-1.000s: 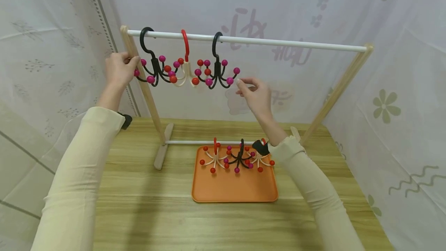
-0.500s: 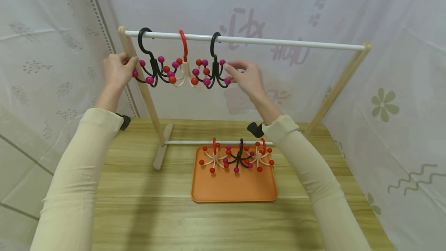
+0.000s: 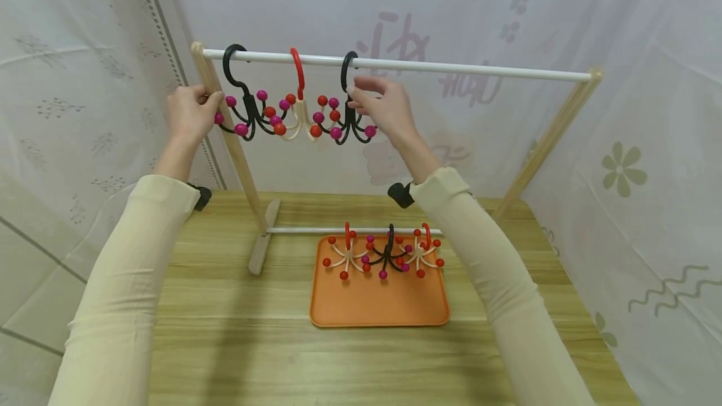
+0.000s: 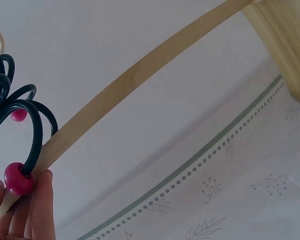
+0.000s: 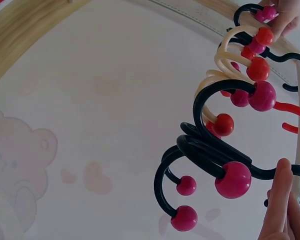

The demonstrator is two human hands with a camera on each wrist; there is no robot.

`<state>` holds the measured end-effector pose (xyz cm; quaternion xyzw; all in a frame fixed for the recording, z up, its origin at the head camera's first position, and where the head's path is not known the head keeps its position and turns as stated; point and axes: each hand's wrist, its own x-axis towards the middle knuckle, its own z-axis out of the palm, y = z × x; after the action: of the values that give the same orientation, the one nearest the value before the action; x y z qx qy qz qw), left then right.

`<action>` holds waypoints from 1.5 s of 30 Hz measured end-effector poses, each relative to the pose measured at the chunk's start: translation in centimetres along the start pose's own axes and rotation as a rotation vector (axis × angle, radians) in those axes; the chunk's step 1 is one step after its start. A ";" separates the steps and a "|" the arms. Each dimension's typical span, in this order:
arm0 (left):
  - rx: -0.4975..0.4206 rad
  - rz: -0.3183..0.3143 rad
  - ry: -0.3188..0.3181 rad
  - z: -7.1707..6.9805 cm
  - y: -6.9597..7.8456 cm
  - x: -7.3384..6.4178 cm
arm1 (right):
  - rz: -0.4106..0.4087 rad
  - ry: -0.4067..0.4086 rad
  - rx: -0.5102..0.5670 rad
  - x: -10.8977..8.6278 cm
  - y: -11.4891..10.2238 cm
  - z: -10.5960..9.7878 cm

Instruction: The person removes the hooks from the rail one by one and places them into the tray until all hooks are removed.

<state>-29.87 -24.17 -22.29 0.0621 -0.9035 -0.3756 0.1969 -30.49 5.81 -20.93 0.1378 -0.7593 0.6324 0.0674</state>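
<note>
Wood at ten o'clock, and that's where the left hand [image 3: 190,113] is, thumb and fingers pinching the left post [image 3: 241,165] below its top; to my eye the hold steadies the rack, since nothing I can see fastens it. Now swing up to twelve: the right hand [image 3: 385,107] is right at the neck of a black claw hanger [image 3: 348,120], thumb tip and fingers beside it, just under the rail [image 3: 479,70]. Is it gripping? From here I can't tell whether the digits have closed; the right wrist camera has the fingers fairly straight, overlapping the hook's neck.

That hanger hangs by its hook over the rail, last in a row of three. At eleven is a cream claw hanger [image 3: 301,110] with a red hook, and round toward half past ten another black claw hanger [image 3: 250,105], its outer pink bead close by the left hand's fingertips. The row bunches toward the post, beads crowding one another, leaving the run of rail from twelve to two free.

Down at six o'clock sits the orange tray [image 3: 378,309], catching three more: a cream one [image 3: 348,256] on its left, a black one [image 3: 387,255] between, a cream one [image 3: 418,254] on its right. They stand claws down, hooks up, probably so each is easy to pick by the hook.
</note>
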 end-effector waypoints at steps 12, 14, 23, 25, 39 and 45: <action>0.004 -0.003 -0.006 0.0 0.1 -0.1 | -0.037 -0.128 0.045 0.1 -0.5 0.2; 0.007 -0.003 -0.005 0.0 0.1 -0.1 | -0.041 -0.142 0.041 -0.3 -0.9 0.2; 0.015 0.004 0.001 0.0 0.0 -0.1 | -0.049 -0.038 0.005 -1.5 -2.4 0.1; 0.013 0.001 -0.004 0.0 0.0 -0.1 | -0.056 -0.005 0.012 -1.1 -1.9 0.0; 0.021 -0.001 0.001 0.1 -0.1 0.1 | -0.147 0.080 0.003 -0.2 -0.7 -0.6; 0.017 0.000 -0.005 0.1 -0.1 0.1 | -0.195 0.093 0.033 -1.5 -2.1 -1.0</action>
<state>-30.00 -24.23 -22.35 0.0627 -0.9072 -0.3680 0.1942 -28.53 6.61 -19.17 0.1827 -0.7279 0.6409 0.1613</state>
